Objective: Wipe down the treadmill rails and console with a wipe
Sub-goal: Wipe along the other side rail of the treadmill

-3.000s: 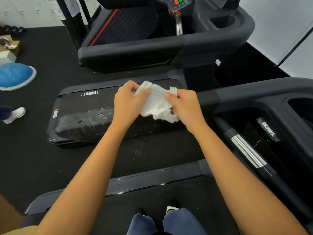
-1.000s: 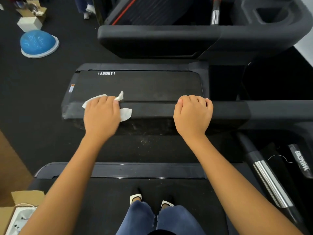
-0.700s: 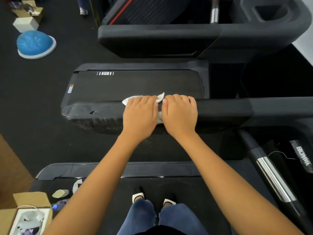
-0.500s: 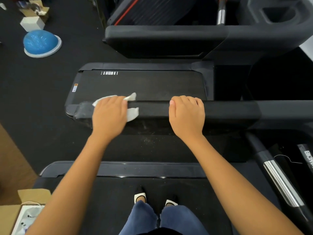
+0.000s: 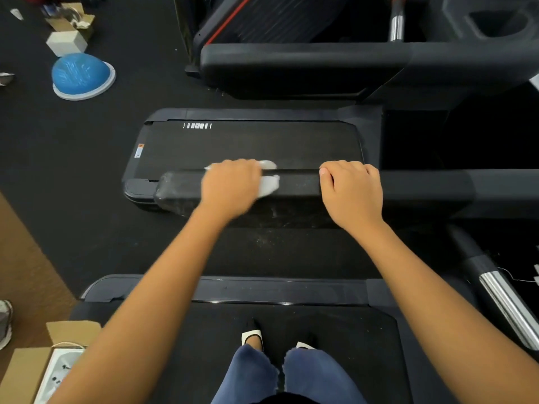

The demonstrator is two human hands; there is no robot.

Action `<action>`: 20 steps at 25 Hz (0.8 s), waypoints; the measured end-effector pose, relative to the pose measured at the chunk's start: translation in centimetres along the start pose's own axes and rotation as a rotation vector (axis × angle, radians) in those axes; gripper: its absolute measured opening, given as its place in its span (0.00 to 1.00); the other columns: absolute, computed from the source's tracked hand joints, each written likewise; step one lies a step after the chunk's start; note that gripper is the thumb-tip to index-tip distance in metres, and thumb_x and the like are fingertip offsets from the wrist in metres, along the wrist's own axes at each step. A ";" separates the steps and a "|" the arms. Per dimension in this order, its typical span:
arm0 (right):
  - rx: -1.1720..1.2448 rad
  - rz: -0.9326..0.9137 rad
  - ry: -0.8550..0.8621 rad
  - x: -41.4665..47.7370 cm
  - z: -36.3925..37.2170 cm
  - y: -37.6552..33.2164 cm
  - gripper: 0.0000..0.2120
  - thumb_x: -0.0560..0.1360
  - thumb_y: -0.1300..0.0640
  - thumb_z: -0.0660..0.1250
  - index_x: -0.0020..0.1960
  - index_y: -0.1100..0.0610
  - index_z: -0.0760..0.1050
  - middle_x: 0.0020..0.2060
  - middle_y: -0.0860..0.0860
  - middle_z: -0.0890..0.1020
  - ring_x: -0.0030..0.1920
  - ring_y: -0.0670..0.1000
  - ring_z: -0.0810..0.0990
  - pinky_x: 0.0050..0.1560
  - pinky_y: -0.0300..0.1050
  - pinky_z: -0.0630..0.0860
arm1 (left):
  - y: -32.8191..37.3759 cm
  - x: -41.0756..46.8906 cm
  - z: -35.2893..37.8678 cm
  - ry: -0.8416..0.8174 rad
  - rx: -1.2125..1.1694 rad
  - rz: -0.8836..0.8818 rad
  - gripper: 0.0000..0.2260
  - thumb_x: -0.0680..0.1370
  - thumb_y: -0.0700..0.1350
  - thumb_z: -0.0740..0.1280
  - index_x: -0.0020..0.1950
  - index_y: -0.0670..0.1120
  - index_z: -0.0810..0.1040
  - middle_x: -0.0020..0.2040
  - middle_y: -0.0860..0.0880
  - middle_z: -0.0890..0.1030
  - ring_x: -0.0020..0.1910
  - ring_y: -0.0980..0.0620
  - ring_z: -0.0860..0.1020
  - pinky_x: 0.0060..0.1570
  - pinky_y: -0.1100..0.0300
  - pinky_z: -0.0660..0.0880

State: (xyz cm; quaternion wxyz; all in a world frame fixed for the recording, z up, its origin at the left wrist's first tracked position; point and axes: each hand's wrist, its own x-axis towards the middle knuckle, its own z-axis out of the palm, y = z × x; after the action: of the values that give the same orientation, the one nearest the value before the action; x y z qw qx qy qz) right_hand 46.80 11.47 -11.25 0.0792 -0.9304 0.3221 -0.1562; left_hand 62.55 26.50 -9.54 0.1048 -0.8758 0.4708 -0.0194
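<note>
I stand on a treadmill belt, facing its black padded side rail, which runs left to right. My left hand is motion-blurred and holds a white wipe pressed over the top of the rail, fingers curled over the far edge. Only the wipe's right end shows past my fingers. My right hand grips the same rail a hand's width further right, fingers wrapped over its top. The rail's left end looks scuffed and dusty.
A neighbouring treadmill deck and its rail lie beyond. At the right is a steel-banded handle. A blue balance dome and small boxes sit on the floor at far left; an open cardboard box is at bottom left.
Both hands first held the wipe in the air. My left hand has since swept it along the rail to the right hand, back left, and now slightly right again. My right hand stays gripping the rail.
</note>
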 end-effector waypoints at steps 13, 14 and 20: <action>0.011 -0.056 0.063 -0.6 2.6 -6.1 0.19 0.81 0.51 0.50 0.55 0.55 0.79 0.47 0.48 0.83 0.50 0.50 0.79 0.64 0.50 0.66 | -4.6 -3.7 4.1 0.308 -0.270 -0.108 0.17 0.80 0.45 0.50 0.57 0.46 0.77 0.50 0.49 0.80 0.50 0.46 0.77 0.55 0.53 0.70; 0.011 -0.038 0.075 -0.6 2.6 -6.2 0.19 0.81 0.51 0.50 0.55 0.55 0.79 0.48 0.48 0.83 0.51 0.50 0.79 0.65 0.51 0.66 | -5.6 -3.8 4.7 0.302 -0.265 -0.181 0.18 0.80 0.45 0.48 0.57 0.46 0.76 0.51 0.49 0.80 0.51 0.46 0.76 0.55 0.53 0.69; -0.053 0.037 0.052 -0.1 3.5 -10.2 0.23 0.79 0.50 0.45 0.51 0.54 0.79 0.46 0.49 0.82 0.51 0.52 0.78 0.66 0.55 0.65 | 0.1 -3.1 3.4 0.405 -0.380 -0.132 0.20 0.81 0.48 0.48 0.62 0.45 0.76 0.56 0.49 0.80 0.57 0.46 0.75 0.57 0.51 0.67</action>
State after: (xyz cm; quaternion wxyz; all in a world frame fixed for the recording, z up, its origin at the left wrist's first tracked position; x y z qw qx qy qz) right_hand 53.83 19.65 -12.03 0.0489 -0.9216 0.3454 -0.1703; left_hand 61.21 29.57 -12.70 -0.1591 -0.8868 0.4191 -0.1122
